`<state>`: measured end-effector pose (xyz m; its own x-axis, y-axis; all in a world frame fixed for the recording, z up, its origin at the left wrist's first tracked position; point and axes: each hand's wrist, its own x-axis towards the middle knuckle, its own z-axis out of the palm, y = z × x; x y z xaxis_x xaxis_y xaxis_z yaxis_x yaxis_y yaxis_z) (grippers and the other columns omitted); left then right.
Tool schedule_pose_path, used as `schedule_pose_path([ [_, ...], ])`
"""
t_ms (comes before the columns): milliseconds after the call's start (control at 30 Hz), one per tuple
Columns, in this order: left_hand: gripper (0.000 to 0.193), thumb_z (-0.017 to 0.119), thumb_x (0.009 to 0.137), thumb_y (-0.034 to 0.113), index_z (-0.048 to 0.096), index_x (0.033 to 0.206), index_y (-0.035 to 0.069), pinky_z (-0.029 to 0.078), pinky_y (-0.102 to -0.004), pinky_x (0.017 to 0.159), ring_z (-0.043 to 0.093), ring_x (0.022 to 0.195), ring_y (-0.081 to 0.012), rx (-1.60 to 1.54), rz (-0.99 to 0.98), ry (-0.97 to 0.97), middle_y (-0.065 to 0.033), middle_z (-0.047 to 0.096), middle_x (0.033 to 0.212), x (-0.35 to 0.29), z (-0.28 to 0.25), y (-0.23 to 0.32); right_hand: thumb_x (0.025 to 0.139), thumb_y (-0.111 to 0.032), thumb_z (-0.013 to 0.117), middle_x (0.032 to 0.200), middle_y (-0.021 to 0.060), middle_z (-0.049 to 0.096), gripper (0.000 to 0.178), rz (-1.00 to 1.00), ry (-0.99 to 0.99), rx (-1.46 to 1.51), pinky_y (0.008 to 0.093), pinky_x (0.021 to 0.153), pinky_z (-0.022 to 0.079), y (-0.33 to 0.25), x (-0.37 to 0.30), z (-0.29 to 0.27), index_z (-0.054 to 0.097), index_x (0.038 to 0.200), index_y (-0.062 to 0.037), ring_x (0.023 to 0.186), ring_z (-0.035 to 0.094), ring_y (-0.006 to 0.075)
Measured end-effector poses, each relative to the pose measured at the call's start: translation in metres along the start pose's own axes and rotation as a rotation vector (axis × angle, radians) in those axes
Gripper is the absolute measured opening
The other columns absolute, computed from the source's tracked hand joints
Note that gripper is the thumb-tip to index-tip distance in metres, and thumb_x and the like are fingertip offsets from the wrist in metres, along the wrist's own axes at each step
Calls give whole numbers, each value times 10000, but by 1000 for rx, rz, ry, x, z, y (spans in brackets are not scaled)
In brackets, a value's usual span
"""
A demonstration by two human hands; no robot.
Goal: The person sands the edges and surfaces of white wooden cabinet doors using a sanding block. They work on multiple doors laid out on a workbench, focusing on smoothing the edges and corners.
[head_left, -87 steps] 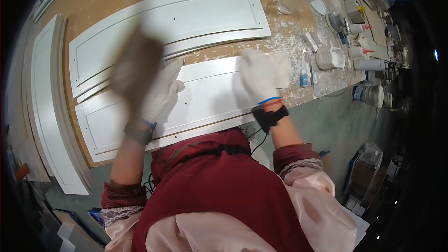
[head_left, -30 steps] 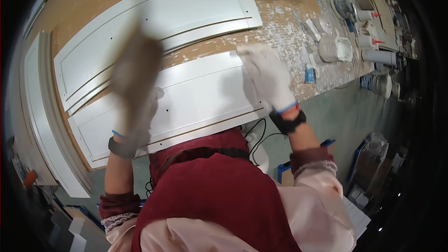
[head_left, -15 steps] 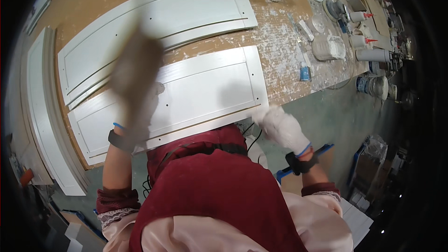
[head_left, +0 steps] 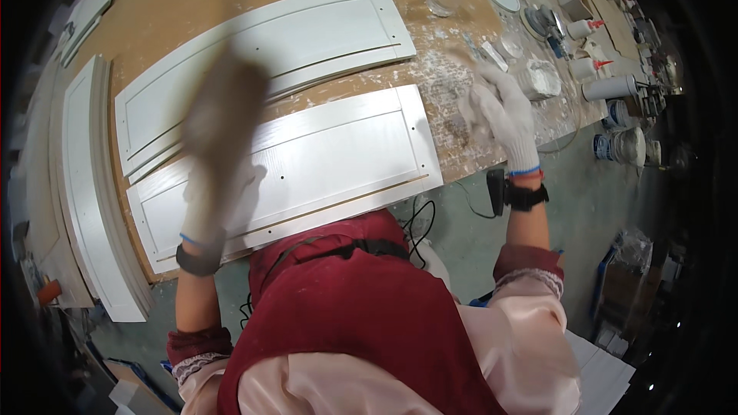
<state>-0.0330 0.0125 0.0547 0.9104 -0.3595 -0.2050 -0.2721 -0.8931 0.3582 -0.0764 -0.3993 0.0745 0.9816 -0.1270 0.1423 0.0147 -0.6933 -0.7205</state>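
Dark red cloth makes the apron (head_left: 346,307) closest to the eye, with shiny pale pink sleeves (head_left: 530,330) on both sides. The left hand (head_left: 201,204) wears a white glove and is over the left part of the near white board (head_left: 338,157). A big brown blur (head_left: 227,107) covers most of that hand — nobody can tell if its fingers grip or are loose. The near board lies flat along the front of the brown worktop (head_left: 453,161), with little dark dots on it. The right hand (head_left: 503,115), gloved too, is past the board's right end, over paint-spotted wood. Its fingers are bent — they look blurry, so one can't tell if they hold anything. A white-caked tub (head_left: 542,79) is near that hand. Behind the near board lies the far white board (head_left: 323,31). Farther right stand two white bottles (head_left: 582,69) with red tips.
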Motion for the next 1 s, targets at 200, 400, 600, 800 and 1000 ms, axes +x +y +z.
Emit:
schedule_pose_path([
  [200, 557, 682, 760, 221, 542, 1266, 35, 443, -380, 938, 552, 1101, -319, -104, -263, -165, -162, 575, 1202, -54, -28, -2, 820, -329, 667, 1124, 163, 640, 565, 168, 125, -242, 350, 885, 476, 29, -8, -7, 541, 1292, -45, 1017, 619, 266],
  [400, 617, 728, 647, 100, 564, 1240, 72, 460, -402, 905, 553, 1037, -322, -94, 84, -45, -118, 595, 1133, -96, 33, -39, 841, -260, 632, 1082, 165, 651, 441, 394, 150, -345, 371, 859, 479, 76, -67, -39, 593, 1233, -64, 964, 638, 268],
  [600, 747, 764, 531, 8, 568, 1241, 133, 468, -397, 830, 537, 964, -300, 31, 186, 40, -68, 588, 1058, -89, 54, -23, 793, -339, 653, 1007, 186, 656, 397, 439, 153, -477, 430, 794, 484, 76, -68, -10, 632, 1073, -58, 905, 626, 362],
  [800, 714, 742, 556, 0, 574, 1237, 132, 473, -392, 775, 549, 898, -293, 83, 235, 94, -64, 591, 999, -88, 53, -20, 784, -278, 672, 1037, 198, 639, 399, 534, 247, -635, 398, 820, 477, 89, -60, 16, 612, 1108, -53, 930, 616, 347],
  [1000, 672, 723, 581, -11, 580, 1226, 112, 471, -396, 728, 556, 823, -296, 118, 279, 250, -70, 589, 967, -89, 68, -23, 754, -193, 708, 1116, 143, 632, 479, 544, 111, 53, 332, 892, 475, 19, -122, 25, 599, 1193, -36, 1021, 616, 263],
])
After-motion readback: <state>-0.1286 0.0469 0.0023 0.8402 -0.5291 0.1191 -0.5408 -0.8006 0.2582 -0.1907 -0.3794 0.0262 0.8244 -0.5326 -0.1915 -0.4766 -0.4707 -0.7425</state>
